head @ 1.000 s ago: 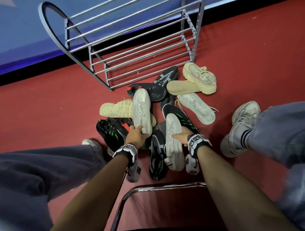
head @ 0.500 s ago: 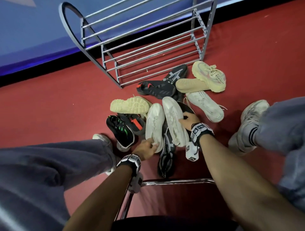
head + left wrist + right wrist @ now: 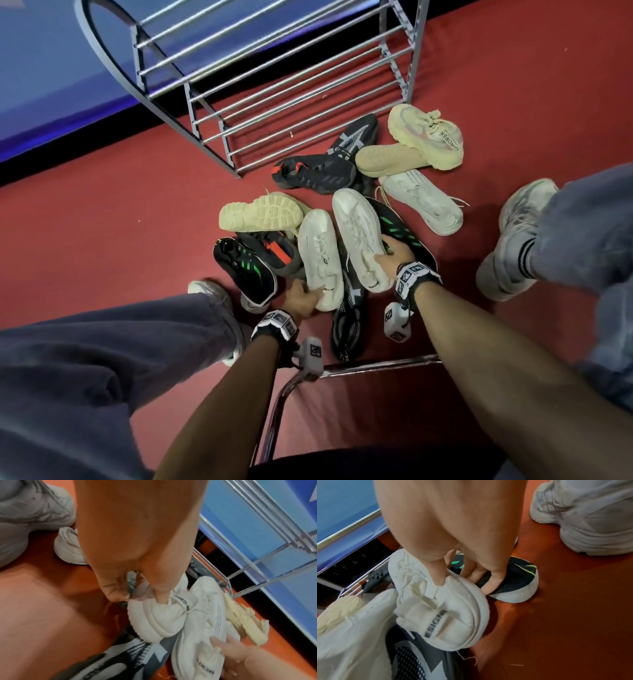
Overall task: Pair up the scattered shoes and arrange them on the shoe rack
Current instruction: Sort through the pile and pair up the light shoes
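Shoe rack (image 3: 284,85): grey metal bars, standing on the red floor (image 3: 102,212) beyond the pile, no shoes on it.
Shoe pile: black, cream and white sneakers heaped between rack and person.
Left white sneaker (image 3: 320,257): on the pile, heel gripped by the left hand (image 3: 301,301), thumb tucked in the collar.
Right white sneaker (image 3: 359,236): just beside it, heel pinched by the right hand (image 3: 394,255), fingers against a black green-striped sneaker (image 3: 407,236).

You are indoors, though the room's kind cannot be told: a red textured floor (image 3: 102,205), a blue wall (image 3: 51,68) with a black base strip, a grey metal shoe rack (image 3: 274,85) against it, and a chrome-framed chair (image 3: 284,404) under you.
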The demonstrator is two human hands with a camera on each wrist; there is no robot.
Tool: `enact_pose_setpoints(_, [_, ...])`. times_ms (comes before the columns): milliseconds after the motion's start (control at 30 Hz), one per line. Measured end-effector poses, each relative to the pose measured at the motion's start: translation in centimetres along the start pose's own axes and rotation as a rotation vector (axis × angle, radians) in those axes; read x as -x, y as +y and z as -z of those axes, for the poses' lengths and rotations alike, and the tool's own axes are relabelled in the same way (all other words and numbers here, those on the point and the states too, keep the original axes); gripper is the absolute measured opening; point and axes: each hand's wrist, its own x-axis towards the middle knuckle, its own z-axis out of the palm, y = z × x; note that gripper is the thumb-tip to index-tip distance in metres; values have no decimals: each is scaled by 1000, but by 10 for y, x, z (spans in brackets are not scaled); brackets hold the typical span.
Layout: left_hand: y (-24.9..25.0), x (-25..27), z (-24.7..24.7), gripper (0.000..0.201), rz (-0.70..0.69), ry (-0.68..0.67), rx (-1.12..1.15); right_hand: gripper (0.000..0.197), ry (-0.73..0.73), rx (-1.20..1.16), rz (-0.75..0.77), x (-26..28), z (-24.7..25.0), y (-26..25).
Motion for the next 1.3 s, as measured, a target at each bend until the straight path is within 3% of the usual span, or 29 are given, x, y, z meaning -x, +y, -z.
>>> enact_pose_setpoints(100, [18,8,-2,27,-29,-29,168,48,26,-140,-25,2,7,2])
enact_pose_setpoints(233, [30,12,-16,20,-125,-66,337,38,93,-266,-35,1,18,1])
enact_pose_setpoints(433, [37,16,-40,21,-46,-80,321,35,244,-111,82,5,21,10])
enact_pose_setpoints(600, [27,21,-46,41,-22,-129,274,35,285,-15,87,20,8,11])
enact_pose_setpoints(733, [22,30,-46,27,-78,-154,192,37,348,106,153,24,0,14])
enact_pose_setpoints(867, [10,24,-44,29,-114,-119,186,44,319,153,198,19,-5,22])
enact_pose_setpoints(1100, [26,27,-34,34,-151,61,145,43,289,53,137,16,-7,29])
enact_pose_setpoints(1300, [21,19,-35,43,-95,85,-5,34,304,295,-91,14,-12,22])
